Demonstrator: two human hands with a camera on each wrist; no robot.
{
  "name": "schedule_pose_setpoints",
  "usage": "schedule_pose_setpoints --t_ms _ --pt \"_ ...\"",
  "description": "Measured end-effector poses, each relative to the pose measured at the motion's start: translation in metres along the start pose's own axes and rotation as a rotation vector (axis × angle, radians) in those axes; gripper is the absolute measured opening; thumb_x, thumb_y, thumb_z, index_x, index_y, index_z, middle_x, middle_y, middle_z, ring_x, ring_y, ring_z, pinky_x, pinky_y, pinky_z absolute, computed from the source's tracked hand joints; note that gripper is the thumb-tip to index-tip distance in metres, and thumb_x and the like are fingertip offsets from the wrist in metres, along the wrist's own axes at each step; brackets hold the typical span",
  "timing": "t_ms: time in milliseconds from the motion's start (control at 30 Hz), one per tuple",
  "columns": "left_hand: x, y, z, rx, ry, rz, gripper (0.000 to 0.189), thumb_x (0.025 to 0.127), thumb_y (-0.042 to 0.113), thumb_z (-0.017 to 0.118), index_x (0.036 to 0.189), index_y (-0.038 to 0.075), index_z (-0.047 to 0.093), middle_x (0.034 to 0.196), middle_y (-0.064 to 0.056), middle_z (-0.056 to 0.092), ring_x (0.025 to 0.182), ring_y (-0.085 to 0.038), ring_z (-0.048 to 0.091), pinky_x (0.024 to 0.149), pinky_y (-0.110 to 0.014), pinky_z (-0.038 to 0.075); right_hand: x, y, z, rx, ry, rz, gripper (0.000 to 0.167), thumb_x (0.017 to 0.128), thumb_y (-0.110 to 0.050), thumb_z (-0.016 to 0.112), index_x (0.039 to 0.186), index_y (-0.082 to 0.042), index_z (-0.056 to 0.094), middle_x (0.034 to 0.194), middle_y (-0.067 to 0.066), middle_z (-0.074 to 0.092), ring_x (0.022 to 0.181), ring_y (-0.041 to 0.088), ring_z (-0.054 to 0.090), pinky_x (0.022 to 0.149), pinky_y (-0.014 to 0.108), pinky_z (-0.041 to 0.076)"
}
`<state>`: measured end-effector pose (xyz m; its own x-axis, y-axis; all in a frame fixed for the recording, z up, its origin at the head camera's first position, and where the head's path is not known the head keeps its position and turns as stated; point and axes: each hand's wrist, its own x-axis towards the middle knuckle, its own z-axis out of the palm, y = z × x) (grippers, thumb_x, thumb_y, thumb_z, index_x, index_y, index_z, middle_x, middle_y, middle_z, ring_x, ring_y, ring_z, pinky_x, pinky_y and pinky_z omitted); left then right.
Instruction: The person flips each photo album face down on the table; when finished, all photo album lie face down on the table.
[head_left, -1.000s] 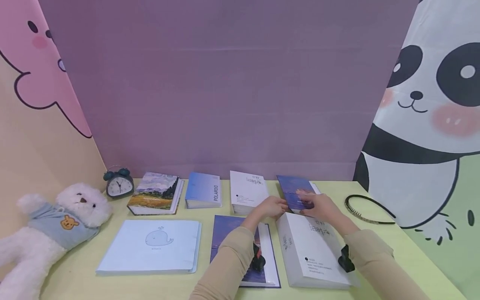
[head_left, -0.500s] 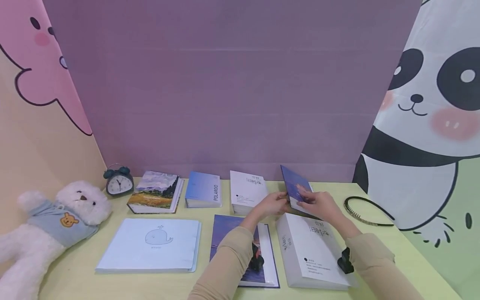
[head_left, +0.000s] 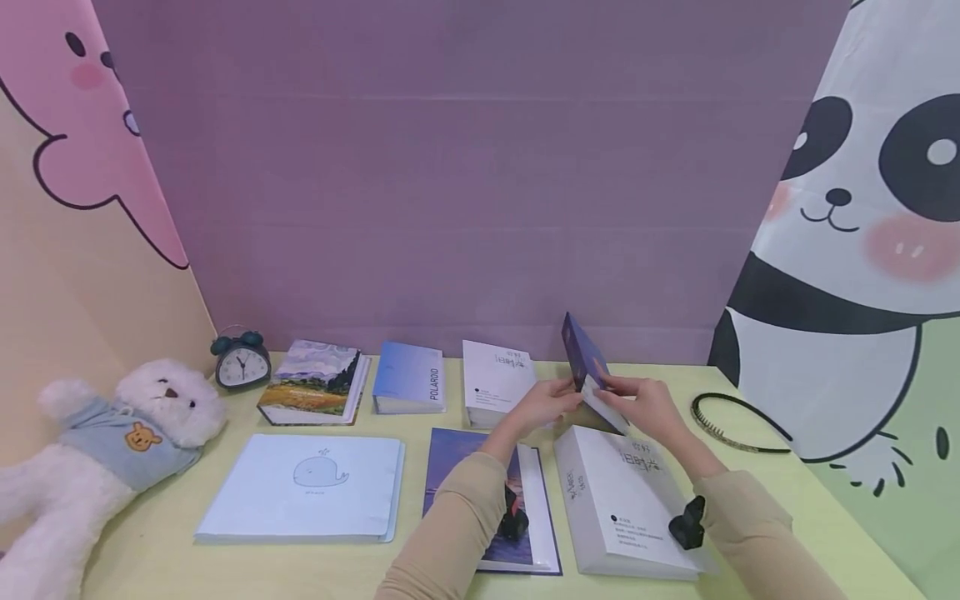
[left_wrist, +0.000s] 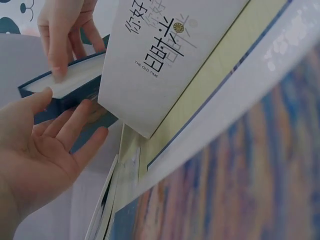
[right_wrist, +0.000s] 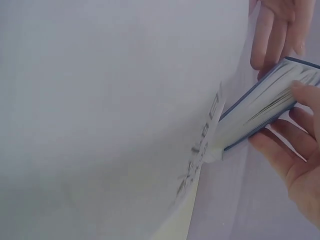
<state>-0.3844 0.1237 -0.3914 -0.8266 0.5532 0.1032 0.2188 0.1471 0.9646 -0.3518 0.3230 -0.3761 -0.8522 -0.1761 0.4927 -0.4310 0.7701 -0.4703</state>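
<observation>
Both hands hold a small photo album (head_left: 582,352) with a blue-purple cover, tilted up on edge at the back right of the table. My left hand (head_left: 542,406) is at its left side; in the left wrist view the thumb lies at a corner of the album (left_wrist: 77,82) and the fingers reach beneath. On the other side, my right hand (head_left: 647,407) pinches the album, its thumb against the white page edges in the right wrist view, fingers below the cover. Just in front lies a thick white album (head_left: 637,508) with dark lettering.
A larger purple album (head_left: 542,508) lies under the left forearm. A white album (head_left: 497,375), a POLAROID album (head_left: 408,375), a landscape-cover album (head_left: 311,379) and a whale folder (head_left: 300,492) lie leftward. An alarm clock (head_left: 242,362), a plush bear (head_left: 135,442) and a headband (head_left: 738,425) flank them.
The small album has been raised from lying nearly flat to standing steeply on edge. My right hand has shifted from its cover to its right side, and the fingers now grip it.
</observation>
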Motion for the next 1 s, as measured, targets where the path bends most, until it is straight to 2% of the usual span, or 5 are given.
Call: schedule_pose_setpoints --t_ms 200,500,667,833,1000 --pt "0.001 0.001 0.001 0.007 0.045 -0.002 0.055 0.095 0.023 0.057 0.144 0.010 0.037 0.136 -0.013 0.052 0.122 -0.026 0.053 0.094 -0.044 0.049 0.001 -0.005 0.004 0.038 0.027 0.036 0.038 0.089 -0.024 0.065 0.119 -0.001 0.064 0.109 0.019 0.068 0.092 0.036 0.067 0.065 0.027 0.056" --pt "0.002 0.003 0.005 -0.010 0.112 0.012 0.060 0.093 0.021 0.060 0.147 0.024 0.033 0.134 -0.019 0.053 0.120 -0.028 0.055 0.092 -0.040 0.051 0.004 -0.014 0.002 0.253 -0.014 0.169 0.049 0.094 -0.024 0.058 0.133 0.003 0.047 0.125 0.028 0.054 0.106 0.044 0.059 0.069 0.027 0.058" --pt "0.005 0.008 0.007 0.005 0.121 0.039 0.055 0.095 0.021 0.055 0.146 0.027 0.033 0.137 -0.015 0.052 0.126 -0.025 0.050 0.093 -0.039 0.050 0.009 -0.021 -0.007 0.246 0.024 0.053 0.058 0.092 -0.010 0.058 0.143 0.001 0.033 0.134 0.030 0.045 0.109 0.047 0.056 0.075 0.037 0.057" --pt "0.007 0.010 0.010 0.024 0.109 0.046 0.055 0.096 0.018 0.053 0.147 0.024 0.032 0.134 -0.016 0.054 0.122 -0.026 0.053 0.090 -0.037 0.052 0.012 -0.023 -0.013 0.193 0.054 -0.040 0.053 0.091 -0.002 0.055 0.142 -0.002 0.039 0.134 0.028 0.043 0.108 0.047 0.055 0.082 0.034 0.055" --pt "0.007 0.008 0.014 0.067 0.083 0.000 0.047 0.096 0.019 0.053 0.142 0.016 0.042 0.134 -0.010 0.055 0.121 -0.024 0.054 0.089 -0.036 0.053 0.007 -0.019 -0.015 0.219 -0.027 0.119 0.049 0.098 -0.024 0.049 0.142 -0.004 0.038 0.141 0.026 0.036 0.115 0.047 0.052 0.078 0.041 0.057"
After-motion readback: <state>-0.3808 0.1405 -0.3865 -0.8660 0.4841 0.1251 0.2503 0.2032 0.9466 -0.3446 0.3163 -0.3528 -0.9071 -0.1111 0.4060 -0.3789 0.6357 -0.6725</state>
